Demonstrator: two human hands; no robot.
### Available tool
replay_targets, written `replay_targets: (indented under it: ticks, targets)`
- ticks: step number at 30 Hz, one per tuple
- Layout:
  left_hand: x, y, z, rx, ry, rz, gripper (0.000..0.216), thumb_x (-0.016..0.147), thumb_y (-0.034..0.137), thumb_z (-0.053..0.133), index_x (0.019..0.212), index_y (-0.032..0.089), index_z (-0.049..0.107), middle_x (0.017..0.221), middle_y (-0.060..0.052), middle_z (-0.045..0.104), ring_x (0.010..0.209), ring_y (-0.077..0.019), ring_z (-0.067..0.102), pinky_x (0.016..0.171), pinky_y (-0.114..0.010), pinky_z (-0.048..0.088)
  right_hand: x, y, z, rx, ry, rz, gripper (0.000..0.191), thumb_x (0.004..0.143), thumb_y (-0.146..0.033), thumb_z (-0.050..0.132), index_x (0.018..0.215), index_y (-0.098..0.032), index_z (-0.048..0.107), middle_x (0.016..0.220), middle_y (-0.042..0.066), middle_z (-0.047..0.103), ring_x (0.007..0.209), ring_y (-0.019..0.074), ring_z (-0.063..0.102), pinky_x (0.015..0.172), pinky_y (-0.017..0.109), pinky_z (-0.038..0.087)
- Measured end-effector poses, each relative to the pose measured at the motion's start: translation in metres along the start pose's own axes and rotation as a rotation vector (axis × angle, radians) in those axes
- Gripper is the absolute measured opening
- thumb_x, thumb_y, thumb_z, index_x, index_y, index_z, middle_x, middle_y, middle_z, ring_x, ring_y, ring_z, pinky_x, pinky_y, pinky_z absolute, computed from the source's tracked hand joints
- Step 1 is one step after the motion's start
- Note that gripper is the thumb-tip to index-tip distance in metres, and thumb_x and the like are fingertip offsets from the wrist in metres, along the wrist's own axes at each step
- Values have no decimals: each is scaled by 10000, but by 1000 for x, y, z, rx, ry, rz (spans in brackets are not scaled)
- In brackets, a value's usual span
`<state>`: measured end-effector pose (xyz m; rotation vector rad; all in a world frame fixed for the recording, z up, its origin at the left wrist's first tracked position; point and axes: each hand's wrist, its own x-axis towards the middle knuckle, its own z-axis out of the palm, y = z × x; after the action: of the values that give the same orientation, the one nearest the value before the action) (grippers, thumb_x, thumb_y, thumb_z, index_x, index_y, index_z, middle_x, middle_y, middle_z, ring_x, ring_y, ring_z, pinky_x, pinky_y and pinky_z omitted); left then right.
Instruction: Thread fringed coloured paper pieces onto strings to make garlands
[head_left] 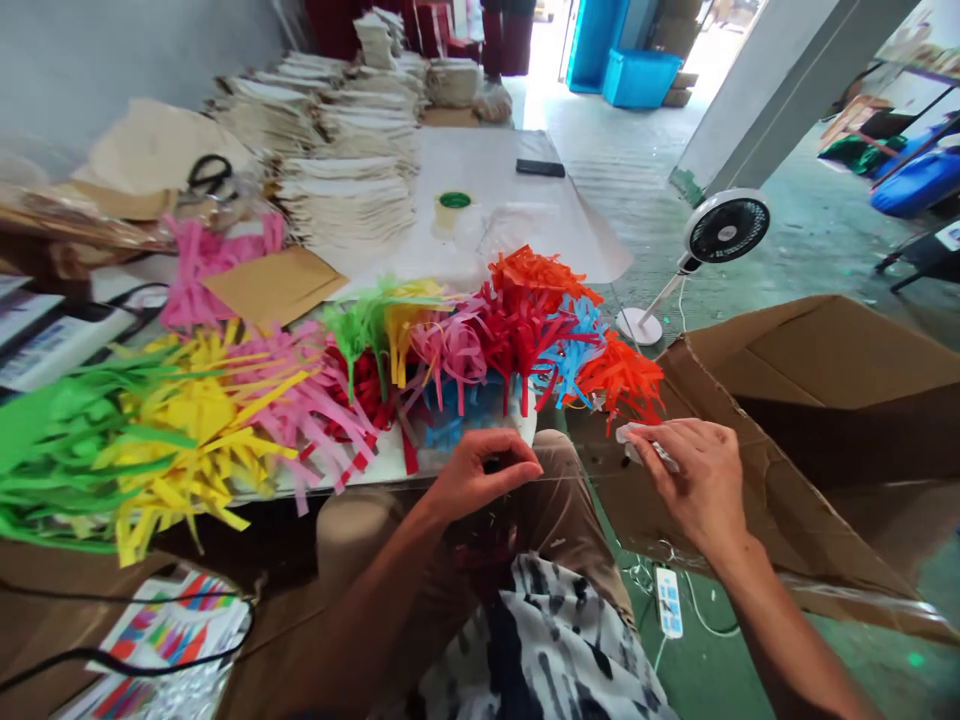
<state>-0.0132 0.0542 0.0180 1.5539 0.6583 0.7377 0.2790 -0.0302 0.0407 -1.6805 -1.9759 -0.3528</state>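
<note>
My left hand (487, 472) is over my lap at the table's front edge, thumb and fingertips pinched together; whatever is between them is too small to make out. Farther right, my right hand (694, 475) grips a small crumpled whitish piece (634, 440), perhaps plastic, just below an orange paper tassel (622, 375). A row of fringed tassels lies along the table's edge: a blue tassel (574, 345), a dark red tassel (517, 330), a small pink tassel (454, 345) and a green tassel (364, 320). Larger yellow fringe (202, 400) and green fringe (67, 440) lie at left.
Stacks of cream-coloured sheets (345, 200) stand at the back of the table, with scissors (210, 180) to their left. An open cardboard box (795, 430) is at my right, a white fan (724, 230) behind it. A power strip (669, 602) lies on the floor.
</note>
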Motion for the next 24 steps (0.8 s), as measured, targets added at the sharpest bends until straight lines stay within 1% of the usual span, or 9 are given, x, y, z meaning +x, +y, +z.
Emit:
replay_targets:
  ticks: [3,6,8,10,12,15,19,22,24]
  targets:
    - [0,-2,3,33,-13,16,307,920,405,754,822,115,767,741,-29,674,673,-108,529,634,-236,367,19,-11,5,39,-8,-36,291,1049,-356,637,803,-210,688,733,-5,726,748,190,656,815,372,381]
    - [0,-3,4,32,-12,44,303,918,396,753,819,110,765,712,-15,646,642,-96,489,609,-232,344,37,-23,10,80,-12,-109,333,1066,-342,603,765,-210,661,718,3,716,740,196,661,825,380,398]
    - [-1,-3,3,30,-5,82,309,921,402,752,818,111,763,693,-7,626,632,-94,479,603,-233,341,45,-32,12,111,-2,-163,255,1058,-334,614,849,-212,694,793,18,754,796,216,685,840,390,417]
    - [-2,-2,0,30,-5,127,318,922,411,755,819,110,762,688,-7,623,628,-94,479,607,-238,348,50,-41,14,159,16,-203,134,1037,-320,648,1012,-214,726,920,38,791,889,239,708,857,399,443]
    - [-4,2,-2,27,-30,160,328,929,415,749,814,108,763,700,-18,642,638,-98,498,626,-244,369,49,-52,17,226,4,-236,146,1025,-284,660,1140,-220,723,1028,52,799,965,250,718,884,408,468]
    - [-15,13,-8,6,-70,173,348,931,418,746,782,104,751,709,-39,664,645,-106,543,641,-247,404,37,-70,23,338,-41,-260,198,1018,-221,648,1203,-233,719,1120,64,785,1005,246,719,927,421,489]
    - [-59,30,-19,-86,-75,135,306,922,416,766,839,122,775,797,-90,725,724,-144,645,711,-252,494,5,-95,38,533,-151,-296,205,1013,-195,642,1196,-236,724,1121,59,772,1000,219,715,921,375,524]
    - [-120,26,-22,-195,-131,18,338,937,487,737,897,159,807,897,-126,771,827,-187,705,810,-269,550,-22,-118,56,660,-258,-357,179,1019,-205,644,1175,-236,725,1064,38,778,925,181,723,852,316,541]
    - [-172,13,-14,-292,-109,-82,403,943,545,707,877,162,814,904,-135,780,844,-199,716,843,-282,563,-35,-138,67,743,-334,-363,185,1011,-198,659,1179,-239,723,1061,32,780,928,172,732,870,303,549]
